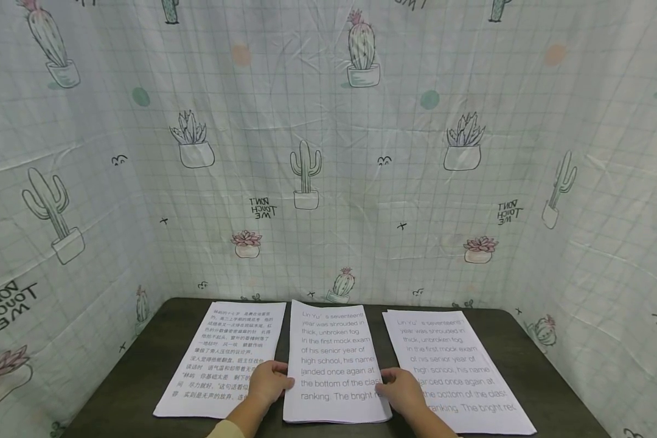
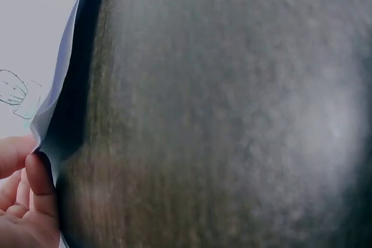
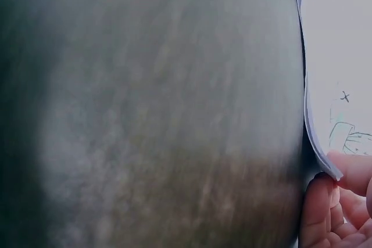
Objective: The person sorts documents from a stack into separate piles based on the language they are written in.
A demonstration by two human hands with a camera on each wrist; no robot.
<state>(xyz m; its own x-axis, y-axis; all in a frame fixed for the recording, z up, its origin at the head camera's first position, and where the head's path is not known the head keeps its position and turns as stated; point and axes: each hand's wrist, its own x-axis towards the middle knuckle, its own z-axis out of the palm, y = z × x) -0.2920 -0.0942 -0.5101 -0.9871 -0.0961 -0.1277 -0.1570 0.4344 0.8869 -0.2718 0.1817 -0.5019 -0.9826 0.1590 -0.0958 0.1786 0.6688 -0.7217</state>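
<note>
In the head view, a stack of white paper with large English print lies at the middle of the dark table. My left hand pinches the stack's left edge between thumb and fingers, low on its side. At the opposite edge, my right hand pinches the paper the same way. The left wrist view has the paper's edge bending up where the left hand grips it. Several sheet layers show at the edge of the paper in the right wrist view, held by the right hand.
A paper stack with Chinese print lies to the left, its lower right part behind the left hand. Another with English print lies to the right, partly behind the right hand. A cactus-patterned curtain surrounds the dark table.
</note>
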